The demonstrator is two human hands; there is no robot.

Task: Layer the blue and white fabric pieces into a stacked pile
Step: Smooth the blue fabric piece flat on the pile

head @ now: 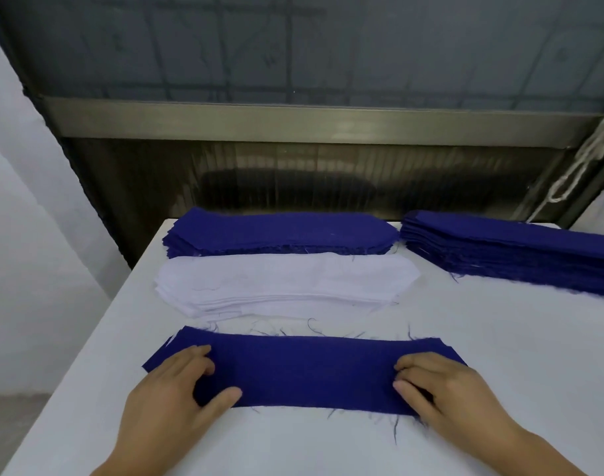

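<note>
Nearest the person, a single long dark-blue woven fabric strip [304, 371] with frayed, thread-shedding edges is lying flat across the white tabletop [499, 355], its long sides running left to right. Its left end is stopping short of the table's left edge, which is slanting away toward the far left corner, and bare white surface is lying between the strip's near edge and the bottom of the view. A narrow band of table, scattered with loose dark threads, is separating the strip from a stack of white fabric pieces [283, 285] just behind it. Behind that, touching or nearly touching its far edge, a stack of dark-blue fabric pieces [280, 231] is sitting at the table's far edge. A second, thicker stack of dark-blue pieces [513, 255] is lying to the right, angled and running out of view, with a small gap between it and the other two stacks. Open tabletop is spreading wide on the right, in front of this stack.

The left hand [176, 389] is resting palm-down on the strip's left end, fingers bent and pressing, thumb spread along the near edge. The right hand [441, 389] is resting on the right end, fingers curled, pressing down on the cloth; whether it is pinching the fabric cannot be told.
</note>
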